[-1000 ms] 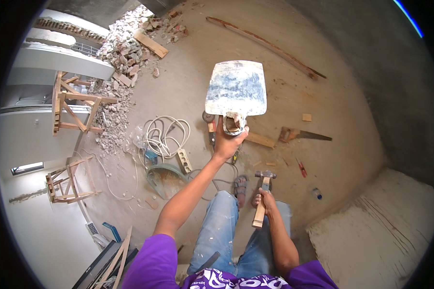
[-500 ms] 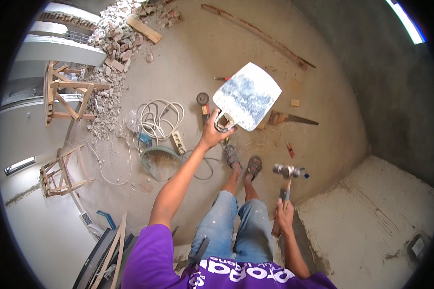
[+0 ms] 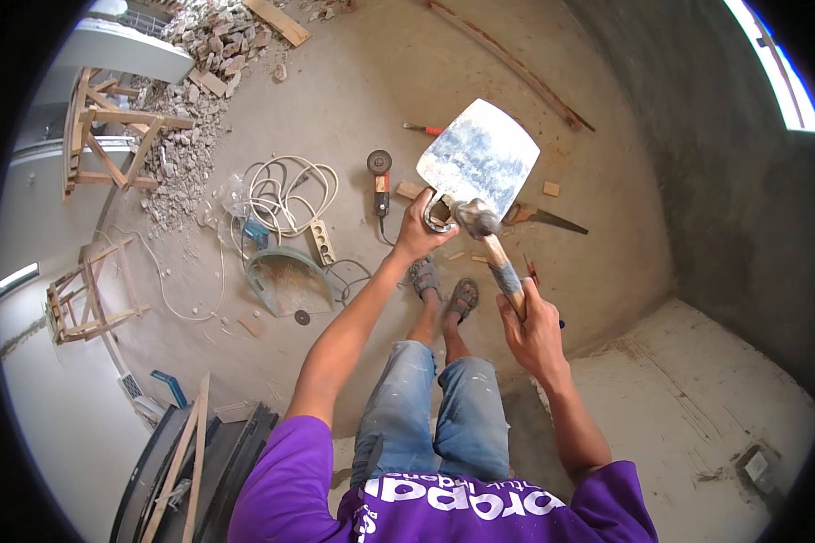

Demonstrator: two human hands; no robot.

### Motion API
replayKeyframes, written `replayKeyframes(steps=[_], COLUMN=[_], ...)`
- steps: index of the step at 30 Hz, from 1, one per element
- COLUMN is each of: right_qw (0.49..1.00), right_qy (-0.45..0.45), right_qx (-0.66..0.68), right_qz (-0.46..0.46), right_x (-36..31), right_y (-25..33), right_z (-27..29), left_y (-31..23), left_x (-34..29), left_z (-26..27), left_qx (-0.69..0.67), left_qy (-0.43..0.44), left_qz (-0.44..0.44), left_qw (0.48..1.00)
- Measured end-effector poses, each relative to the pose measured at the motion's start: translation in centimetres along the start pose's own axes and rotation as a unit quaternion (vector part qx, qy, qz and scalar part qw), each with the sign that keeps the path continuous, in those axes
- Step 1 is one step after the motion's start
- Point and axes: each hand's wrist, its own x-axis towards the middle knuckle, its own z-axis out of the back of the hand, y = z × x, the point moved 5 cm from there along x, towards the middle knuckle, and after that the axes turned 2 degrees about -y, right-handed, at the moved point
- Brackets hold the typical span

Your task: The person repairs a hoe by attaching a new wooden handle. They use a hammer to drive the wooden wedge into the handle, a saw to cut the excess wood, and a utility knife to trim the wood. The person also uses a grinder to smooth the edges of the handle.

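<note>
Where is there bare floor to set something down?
Between the rubble and the long wooden strip, and between the handsaw and the dark wall. Left of the feet it is crowded: coiled cable, power strip, green scoop. The held metal blade hides what lies beneath it.

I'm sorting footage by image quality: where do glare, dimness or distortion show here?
Head view: the bright opening at upper right is blown white with a blue fringe; the grey wall beside it is dim; black corners surround the curved fisheye picture; blotches on the metal blade show clearly.
</note>
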Motion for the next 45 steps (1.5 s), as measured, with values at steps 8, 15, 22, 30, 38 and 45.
replayKeyframes(steps=[8, 15, 22, 30, 38, 45], right_qw=[0.990, 0.795, 0.995, 0.971, 0.953, 0.937], right_qy=[-0.032, -0.099, 0.071, -0.056, -0.003, -0.030], right_qx=[0.133, 0.333, -0.029, 0.229, 0.280, 0.279], right_qz=[-0.017, 0.497, -0.057, -0.043, -0.118, -0.210], right_x=[0.9, 0.8, 4.3, 3.6, -0.9, -4.9], right_y=[4.0, 17.6, 3.3, 4.8, 0.7, -3.9], right_z=[6.1, 22.2, 4.3, 4.7, 1.2, -1.6], left_y=[0.4, 1.7, 0.7, 1.5, 1.7, 0.6], left_x=[0.0, 2.2, 3.2, 3.5, 4.5, 6.0], left_z=[-0.4, -1.8, -2.2, 0.8, 3.6, 2.6], left_qx=[-0.018, 0.018, -0.007, 0.061, 0.015, -0.030], left_qy=[-0.039, -0.102, -0.117, -0.140, -0.163, -0.179], left_qz=[0.017, 0.008, 0.023, 0.023, 0.036, -0.006], left_qw=[0.999, 0.995, 0.993, 0.988, 0.986, 0.983])
